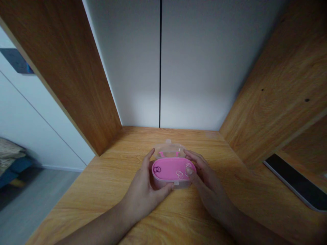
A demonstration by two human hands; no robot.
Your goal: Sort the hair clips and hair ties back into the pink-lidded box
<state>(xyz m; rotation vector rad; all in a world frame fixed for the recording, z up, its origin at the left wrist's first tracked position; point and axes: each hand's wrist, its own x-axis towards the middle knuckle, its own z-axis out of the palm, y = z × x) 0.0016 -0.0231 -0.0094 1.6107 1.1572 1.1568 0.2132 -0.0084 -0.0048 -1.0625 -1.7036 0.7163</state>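
Note:
An oval plastic box (184, 184) with frosted clear sides stands on the wooden surface. Its clear lid (170, 148) is swung open at the back. A pink oval insert (168, 169) fills its top. On the pink lie thin dark elastic bands (157, 169) at the left end and white elastic bands (180, 174) toward the right. My left hand (144, 189) grips the box's left side, thumb along the front near the latch. My right hand (206, 183) holds the right end, its thumb over the pink beside some white bands, its fingers at the far right edge.
The box stands on a wooden desktop (107, 194), walled by wooden panels (276, 112) on the right and left and pale panels (204, 68) behind. A dark-screened phone (296, 182) lies at right. Beyond the left edge are a grey floor (43, 200) and some bedding (11, 160).

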